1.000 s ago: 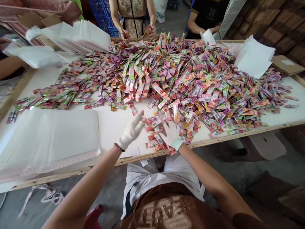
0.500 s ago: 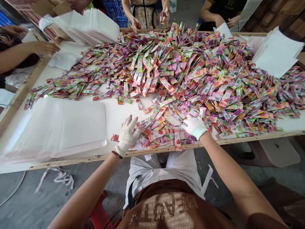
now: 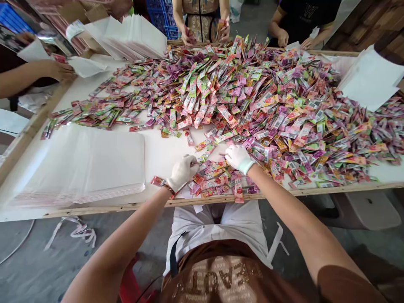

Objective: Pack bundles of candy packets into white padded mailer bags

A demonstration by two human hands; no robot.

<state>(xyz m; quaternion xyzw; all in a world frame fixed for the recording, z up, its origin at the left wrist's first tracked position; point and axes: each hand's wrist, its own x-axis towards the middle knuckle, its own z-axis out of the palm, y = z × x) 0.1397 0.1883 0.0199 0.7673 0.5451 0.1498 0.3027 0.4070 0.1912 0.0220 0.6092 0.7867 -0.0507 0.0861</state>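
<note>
Both my hands wear white gloves with bare fingertips. My left hand (image 3: 184, 170) is curled closed at the left side of a small group of stick sachets (image 3: 214, 179) near the table's front edge; what its fingers hold, if anything, is hidden. Just beyond that group, my right hand (image 3: 237, 158) reaches leftward over the sachets with its fingers stretched and slightly bent, touching the tabletop or sachets. Pink, yellow and green wrappers with fruit pictures show between the hands. One pink sachet (image 3: 238, 189) overhangs the front edge. A red sachet (image 3: 157, 181) lies beside my left wrist.
A large heap of sachets (image 3: 252, 90) covers the middle and right of the table. Translucent white bags (image 3: 91, 162) lie stacked at left. More white bags stand upright at back left (image 3: 135, 35) and right (image 3: 369, 78). Co-workers' hands are busy around the far and left sides.
My left hand has gone from spread fingers to a curl and moved slightly right. My right hand has slid left and away from me. The left co-worker now holds a white bag.
</note>
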